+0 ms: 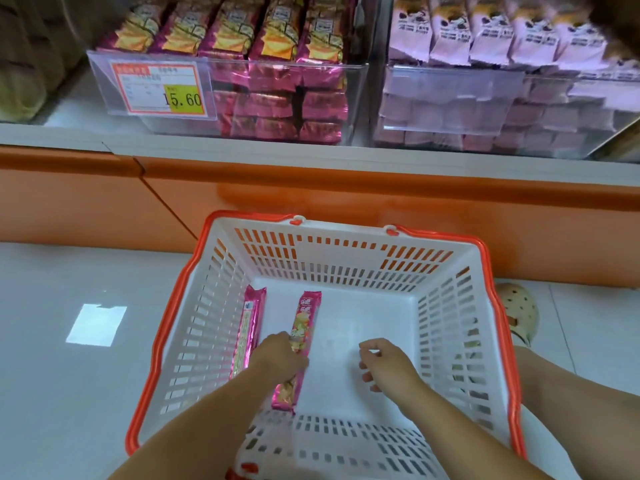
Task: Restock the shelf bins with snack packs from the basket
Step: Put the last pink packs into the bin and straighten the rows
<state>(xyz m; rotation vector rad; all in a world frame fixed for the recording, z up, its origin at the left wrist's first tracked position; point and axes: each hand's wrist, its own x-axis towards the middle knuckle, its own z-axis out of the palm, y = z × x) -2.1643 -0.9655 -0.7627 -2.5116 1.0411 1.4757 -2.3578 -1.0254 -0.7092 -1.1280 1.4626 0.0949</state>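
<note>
left hand gripping snack pack in basket, right hand empty

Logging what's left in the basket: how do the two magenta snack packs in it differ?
The wall-side pack lies untouched along the left wall of the basket, with a pale strip showing. The centre pack shows its picture side and is gripped by the left hand. Both are long, magenta-wrapped, and point toward the shelf.
</note>
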